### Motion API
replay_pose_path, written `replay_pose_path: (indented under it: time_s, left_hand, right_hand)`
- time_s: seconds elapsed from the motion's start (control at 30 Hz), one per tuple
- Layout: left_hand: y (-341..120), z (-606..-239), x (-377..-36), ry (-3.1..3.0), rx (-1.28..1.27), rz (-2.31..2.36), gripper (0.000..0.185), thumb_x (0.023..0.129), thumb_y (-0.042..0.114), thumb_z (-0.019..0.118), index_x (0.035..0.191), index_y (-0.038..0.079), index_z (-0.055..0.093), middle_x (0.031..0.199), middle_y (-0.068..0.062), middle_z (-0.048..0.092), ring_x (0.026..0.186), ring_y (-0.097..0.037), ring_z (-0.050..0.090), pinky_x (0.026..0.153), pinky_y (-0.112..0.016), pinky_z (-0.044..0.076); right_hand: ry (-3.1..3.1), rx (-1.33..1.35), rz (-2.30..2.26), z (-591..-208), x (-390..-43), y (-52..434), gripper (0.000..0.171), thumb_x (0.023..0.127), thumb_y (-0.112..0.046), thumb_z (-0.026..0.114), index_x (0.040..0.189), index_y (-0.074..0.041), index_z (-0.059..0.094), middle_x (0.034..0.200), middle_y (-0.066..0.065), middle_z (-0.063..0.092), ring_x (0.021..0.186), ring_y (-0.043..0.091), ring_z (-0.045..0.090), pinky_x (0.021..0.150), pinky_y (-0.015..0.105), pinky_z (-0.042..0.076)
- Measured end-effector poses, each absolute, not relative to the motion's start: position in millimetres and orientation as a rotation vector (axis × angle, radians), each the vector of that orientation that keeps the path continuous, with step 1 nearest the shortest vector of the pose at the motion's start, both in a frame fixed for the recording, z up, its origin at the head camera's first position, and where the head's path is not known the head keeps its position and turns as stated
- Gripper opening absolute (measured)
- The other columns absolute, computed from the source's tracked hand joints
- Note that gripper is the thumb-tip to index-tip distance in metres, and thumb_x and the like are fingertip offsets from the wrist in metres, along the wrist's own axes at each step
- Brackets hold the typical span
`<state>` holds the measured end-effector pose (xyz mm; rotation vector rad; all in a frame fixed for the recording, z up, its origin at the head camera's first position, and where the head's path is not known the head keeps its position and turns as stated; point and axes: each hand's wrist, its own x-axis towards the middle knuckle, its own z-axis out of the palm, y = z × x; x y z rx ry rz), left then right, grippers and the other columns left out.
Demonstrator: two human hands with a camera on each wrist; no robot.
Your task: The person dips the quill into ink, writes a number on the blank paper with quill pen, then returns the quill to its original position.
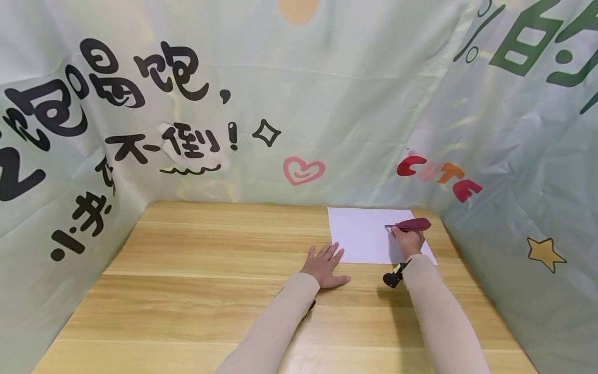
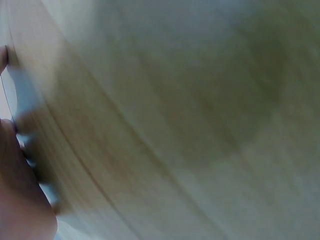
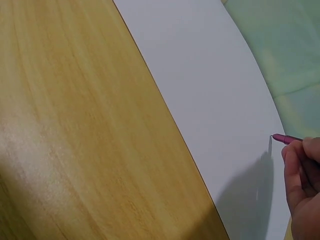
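Observation:
A white sheet of paper lies on the wooden table toward the back right. My right hand is over the sheet's right half and pinches a dark red feather-shaped pen. Its tip points left, and in the right wrist view the pen's tip is right at the paper with its shadow meeting it. Lying flat with spread fingers, my left hand has its fingertips at the sheet's lower left corner. The left wrist view is blurred and shows mostly wood, with part of the left hand at its edge.
The wooden table stretches to the left and front. A printed cloth with lettering and drawings hangs along the back and both sides, right at the table's edges. A black device is worn on the right wrist.

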<state>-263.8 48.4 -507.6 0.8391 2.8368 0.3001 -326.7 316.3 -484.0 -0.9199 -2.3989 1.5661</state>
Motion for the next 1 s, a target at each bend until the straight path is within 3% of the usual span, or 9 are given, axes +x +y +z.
replay_pose_path:
  time_s: [0.23, 0.5, 0.73, 1.0]
  left_hand:
    - [48, -497, -260, 2.821, 0.834, 0.308, 0.076, 0.093, 0.060, 0.045, 0.154, 0.021, 0.024, 0.161, 0.000, 0.016, 0.147, -0.019, 0.015, 0.116, -0.052, 0.013]
    - [51, -515, -269, 2.815, 0.829, 0.263, 0.080, 0.091, 0.069, 0.037, 0.155, 0.026, 0.015, 0.162, 0.005, 0.007, 0.148, -0.015, 0.006, 0.117, -0.052, 0.006]
    - [51, -520, -273, 2.831, 0.831, 0.262, 0.083, 0.089, 0.072, 0.037, 0.155, 0.028, 0.015, 0.162, 0.007, 0.007, 0.148, -0.013, 0.006, 0.117, -0.052, 0.006]
    - [51, -523, -274, 2.837, 0.837, 0.262, 0.082, 0.090, 0.072, 0.036, 0.155, 0.028, 0.014, 0.162, 0.006, 0.007, 0.148, -0.014, 0.007, 0.117, -0.052, 0.007]
  right_hand:
    - [-2.418, -0.908, 1.556, -483, -325, 317, 0.071, 0.091, -0.026, 0.060, 0.145, 0.007, 0.028, 0.141, 0.028, 0.040, 0.122, 0.034, 0.044, 0.110, 0.044, 0.033]
    - [-2.420, -0.932, 1.554, -480, -325, 313, 0.070, 0.092, -0.025, 0.059, 0.147, 0.003, 0.027, 0.143, 0.025, 0.040, 0.123, 0.032, 0.044, 0.111, 0.042, 0.032]
    - [-2.414, -0.925, 1.511, -479, -325, 309, 0.066, 0.090, -0.025, 0.060, 0.144, 0.004, 0.033, 0.140, 0.025, 0.043, 0.121, 0.033, 0.046, 0.109, 0.042, 0.034]
    - [-2.430, -0.930, 1.563, -481, -323, 309, 0.070, 0.094, -0.026, 0.056, 0.148, 0.004, 0.024, 0.147, 0.026, 0.033, 0.127, 0.034, 0.041, 0.112, 0.043, 0.030]
